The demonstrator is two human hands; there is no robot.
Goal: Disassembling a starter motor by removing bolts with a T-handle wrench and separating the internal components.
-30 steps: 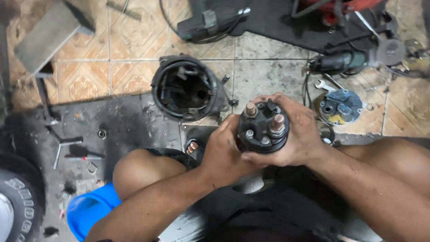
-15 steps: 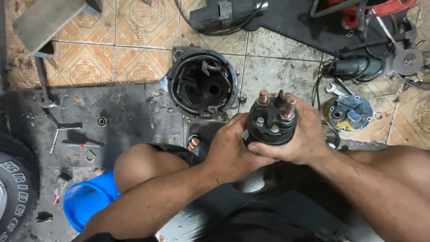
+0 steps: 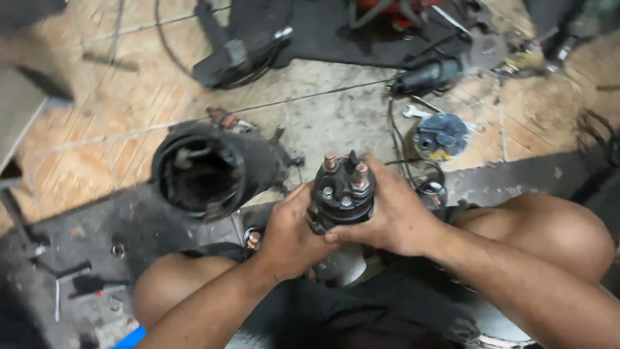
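Both my hands hold a black cylindrical solenoid (image 3: 341, 194) upright between my knees; copper terminal studs stick up from its cap. My left hand (image 3: 290, 236) wraps its left side and bottom. My right hand (image 3: 394, 216) grips its right side, fingers curled over the front. A pale metal part sits just under the solenoid, mostly hidden by my hands. To the left on the floor lies a black round motor housing (image 3: 206, 171), its open end facing up.
An angle grinder (image 3: 439, 68) and a spanner (image 3: 416, 112) lie on the tiles ahead right, beside a blue-grey round cap (image 3: 440, 136). Black cables and a dark mat run along the top. Small tools (image 3: 77, 284) lie on the greasy floor at left. My knees flank the hands.
The view has shifted, so the housing now sits further left of my hands. My hands keep the same grip on the solenoid, turning it slightly.
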